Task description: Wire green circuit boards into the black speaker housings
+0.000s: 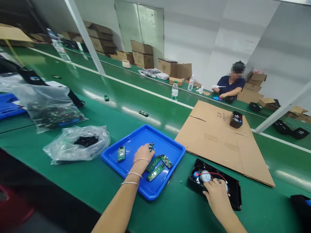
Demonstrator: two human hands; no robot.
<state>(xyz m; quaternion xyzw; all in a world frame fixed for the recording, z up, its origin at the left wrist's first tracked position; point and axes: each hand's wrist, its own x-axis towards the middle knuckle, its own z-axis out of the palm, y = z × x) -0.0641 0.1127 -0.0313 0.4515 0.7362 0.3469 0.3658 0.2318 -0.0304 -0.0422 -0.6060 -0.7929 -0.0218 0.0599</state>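
My left hand (143,156) reaches over a blue tray (119,170), its fingers closed on a small green circuit board (151,147). Beneath and beside it, several green circuit boards (155,172) lie in the tray, with a single circuit board (121,153) at the tray's left side. My right hand (217,194) is at a black speaker housing (235,195), fingers curled over its near edge and thumb outside. Inside the housing I see a round silver speaker (205,176), a blue round part (195,174) and red wires (220,174). My right fingertips are partly hidden.
A clear bag of black parts (86,141) and a bag of circuit boards (55,108) stand left. A flat cardboard sheet (213,137) lies beyond the housing, bearing another black housing (236,119). Farther back are a water bottle (174,91) and a person (230,84) at the bench.
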